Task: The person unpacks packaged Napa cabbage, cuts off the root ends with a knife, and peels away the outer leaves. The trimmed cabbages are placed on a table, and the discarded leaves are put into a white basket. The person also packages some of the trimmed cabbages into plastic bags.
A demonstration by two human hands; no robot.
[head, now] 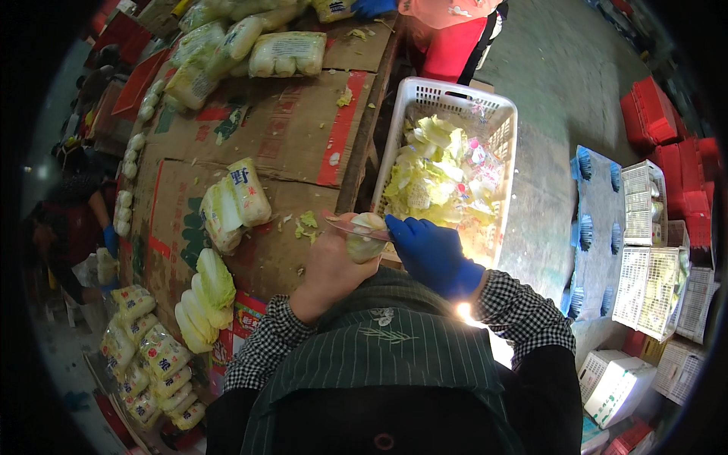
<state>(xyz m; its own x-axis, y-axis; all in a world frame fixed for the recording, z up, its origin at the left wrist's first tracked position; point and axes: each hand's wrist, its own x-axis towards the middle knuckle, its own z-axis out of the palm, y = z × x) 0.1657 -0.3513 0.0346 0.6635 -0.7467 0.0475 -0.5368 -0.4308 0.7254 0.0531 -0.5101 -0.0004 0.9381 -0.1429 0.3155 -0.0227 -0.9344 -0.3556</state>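
My bare left hand grips a small napa cabbage in front of my apron. My right hand, in a blue glove, holds a knife whose blade lies across the cut end of that cabbage. The knife's handle is hidden in the glove. To the left, several unwrapped napa cabbages lie side by side on the cardboard-covered table. Farther in on the table lies a printed plastic bag of cabbages, with a bare cabbage lying across its middle.
A white plastic crate with trimmed leaves and plastic scraps stands right of the table edge. Bagged cabbages are piled at the far end and lower left. Co-workers stand beyond the table and at left. A blue pallet lies right.
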